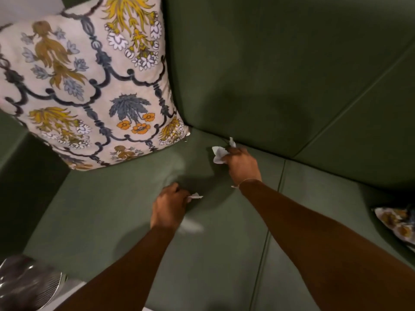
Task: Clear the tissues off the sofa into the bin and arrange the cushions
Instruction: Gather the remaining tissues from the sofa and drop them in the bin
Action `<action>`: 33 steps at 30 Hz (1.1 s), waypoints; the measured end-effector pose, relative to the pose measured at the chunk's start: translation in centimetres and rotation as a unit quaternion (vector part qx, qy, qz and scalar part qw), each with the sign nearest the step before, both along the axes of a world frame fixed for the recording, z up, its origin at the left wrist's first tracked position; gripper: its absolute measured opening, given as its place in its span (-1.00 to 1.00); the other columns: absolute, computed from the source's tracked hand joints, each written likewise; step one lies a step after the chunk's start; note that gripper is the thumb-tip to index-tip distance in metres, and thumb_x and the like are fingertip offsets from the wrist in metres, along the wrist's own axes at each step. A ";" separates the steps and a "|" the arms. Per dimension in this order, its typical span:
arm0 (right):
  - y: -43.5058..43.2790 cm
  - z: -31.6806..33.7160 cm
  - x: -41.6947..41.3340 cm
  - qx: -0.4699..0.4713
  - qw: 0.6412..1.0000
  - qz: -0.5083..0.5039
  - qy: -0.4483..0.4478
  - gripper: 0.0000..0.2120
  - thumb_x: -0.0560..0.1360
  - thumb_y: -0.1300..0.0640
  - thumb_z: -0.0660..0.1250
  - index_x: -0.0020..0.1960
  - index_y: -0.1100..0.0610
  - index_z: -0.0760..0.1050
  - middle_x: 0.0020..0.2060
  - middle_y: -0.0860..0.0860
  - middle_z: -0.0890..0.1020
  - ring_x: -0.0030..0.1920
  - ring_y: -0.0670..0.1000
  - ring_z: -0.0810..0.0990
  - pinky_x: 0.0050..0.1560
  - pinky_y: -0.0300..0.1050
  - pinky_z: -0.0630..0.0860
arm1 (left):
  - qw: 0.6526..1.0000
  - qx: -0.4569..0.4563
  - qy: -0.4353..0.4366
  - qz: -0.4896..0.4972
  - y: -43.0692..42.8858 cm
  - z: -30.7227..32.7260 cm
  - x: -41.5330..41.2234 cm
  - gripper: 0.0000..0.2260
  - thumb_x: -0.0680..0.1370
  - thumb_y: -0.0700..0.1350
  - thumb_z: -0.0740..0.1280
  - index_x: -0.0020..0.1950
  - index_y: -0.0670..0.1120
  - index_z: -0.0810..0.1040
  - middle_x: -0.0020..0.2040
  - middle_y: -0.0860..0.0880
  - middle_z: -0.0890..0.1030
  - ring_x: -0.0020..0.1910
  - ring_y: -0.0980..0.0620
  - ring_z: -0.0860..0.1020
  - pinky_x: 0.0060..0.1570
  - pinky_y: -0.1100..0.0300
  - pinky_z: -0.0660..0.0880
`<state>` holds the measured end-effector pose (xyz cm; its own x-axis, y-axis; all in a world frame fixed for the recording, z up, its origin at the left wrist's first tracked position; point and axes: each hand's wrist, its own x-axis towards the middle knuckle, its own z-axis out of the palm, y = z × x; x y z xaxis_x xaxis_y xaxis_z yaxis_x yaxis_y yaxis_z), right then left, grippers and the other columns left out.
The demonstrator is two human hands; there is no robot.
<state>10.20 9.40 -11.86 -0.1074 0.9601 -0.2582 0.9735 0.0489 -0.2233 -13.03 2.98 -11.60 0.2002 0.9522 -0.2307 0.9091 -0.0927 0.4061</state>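
I look down on a dark green sofa (224, 254). My right hand (243, 166) is closed on crumpled white tissue (219, 154) near the crease between seat and backrest; a small white scrap (232, 142) pokes up just behind my fingers. My left hand (169, 206) pinches a small piece of tissue (195, 197) above the seat. A blurred pale patch (190, 226) lies on the seat beside my left wrist; I cannot tell what it is. A large floral cushion (89, 86) leans in the sofa's left corner. Another floral cushion (397, 224) shows partly at the right edge.
A metal mesh bin (29, 286) with a clear liner stands on the floor at the lower left, beside the sofa's front edge. The sofa armrest (20, 164) rises on the left, and the backrest (280, 75) fills the top right.
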 end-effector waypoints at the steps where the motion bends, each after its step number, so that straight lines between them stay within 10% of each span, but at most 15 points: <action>1: -0.4 0.0 0.1 0.004 1.000 -0.006 0.009 -0.30 0.24 0.26 0.53 0.27 -0.14 0.41 0.04 0.08 0.63 0.05 0.16 0.59 -0.09 0.04 0.63 | 1.000 -0.002 -0.006 0.007 -0.3 0.1 -0.2 -0.95 0.43 -0.11 0.41 -0.15 0.00 0.67 -0.19 -0.04 0.57 -0.21 -0.10 0.56 -0.30 0.18 0.37; 7: -2.4 0.6 -0.3 -0.061 0.983 -0.163 0.065 -0.64 0.34 0.25 0.46 0.07 -0.06 0.63 -0.05 0.05 0.71 -0.03 0.11 0.67 0.04 -0.12 0.60 | 0.991 -0.021 -0.065 0.114 -2.6 1.4 -2.9 -0.90 0.43 -0.14 0.42 -0.11 0.02 0.69 -0.16 0.01 0.63 -0.17 -0.06 0.60 -0.21 0.16 0.46; 11: -6.2 1.4 -3.5 -0.059 0.879 -0.392 0.265 -0.87 0.39 0.15 0.48 -0.07 0.03 0.71 -0.08 0.04 0.75 -0.01 0.08 0.67 0.01 -0.27 0.50 | 0.984 -0.014 -0.051 0.171 -4.6 2.9 -5.7 -0.89 0.43 -0.13 0.44 -0.10 0.06 0.70 -0.16 0.02 0.65 -0.17 -0.05 0.60 -0.25 0.20 0.36; 18: -11.6 2.3 -16.1 -0.149 0.768 -0.465 0.414 -0.86 0.26 0.25 0.59 -0.30 0.05 0.68 -0.36 -0.02 0.68 -0.25 0.09 0.67 -0.10 -0.09 0.61 | 0.955 -0.047 -0.065 0.284 -8.7 4.8 -14.8 -0.89 0.47 -0.06 0.43 -0.06 -0.01 0.71 -0.11 -0.08 0.68 -0.17 -0.12 0.61 -0.18 0.12 0.49; 22: -13.9 1.3 -27.6 -0.201 0.786 -0.419 0.408 -0.88 0.28 0.16 0.58 -0.19 0.09 0.71 -0.31 0.02 0.69 -0.21 0.05 0.69 -0.02 -0.08 0.62 | 0.918 -0.086 -0.081 0.379 -11.3 4.7 -23.4 -0.82 0.47 0.04 0.41 -0.01 0.01 0.70 -0.14 -0.05 0.67 -0.20 -0.04 0.58 -0.19 0.14 0.48; 26: -16.4 0.4 -39.3 -0.264 0.805 -0.350 0.399 -0.90 0.31 0.12 0.56 -0.19 0.10 0.72 -0.46 -0.11 0.64 -0.51 -0.29 0.57 -0.34 -0.48 0.50 | 0.853 -0.111 -0.101 0.500 -14.1 3.0 -32.6 -0.83 0.44 0.02 0.45 -0.05 -0.01 0.71 -0.14 -0.05 0.72 -0.08 -0.12 0.64 -0.14 0.17 0.43; 30: -18.6 -1.0 -49.3 -0.313 0.796 -0.301 0.422 -0.86 0.33 0.28 0.53 -0.11 0.26 0.70 -0.34 0.13 0.67 -0.39 0.03 0.62 -0.15 0.00 0.65 | 0.806 -0.160 -0.036 0.569 -16.6 -0.7 -41.0 -0.70 0.40 0.12 0.45 -0.08 -0.10 0.70 -0.08 -0.20 0.72 -0.05 -0.27 0.64 -0.11 0.07 0.50; 33: -18.9 -3.3 -54.0 -0.295 0.841 -0.277 0.360 -0.83 0.31 0.20 0.53 -0.09 0.15 0.71 -0.19 0.14 0.74 -0.14 0.12 0.70 0.03 -0.01 0.64 | 0.795 -0.188 -0.018 0.576 -17.4 -4.1 -45.1 -0.59 0.36 0.20 0.44 -0.05 -0.13 0.69 -0.06 -0.21 0.71 -0.04 -0.24 0.65 -0.07 0.03 0.56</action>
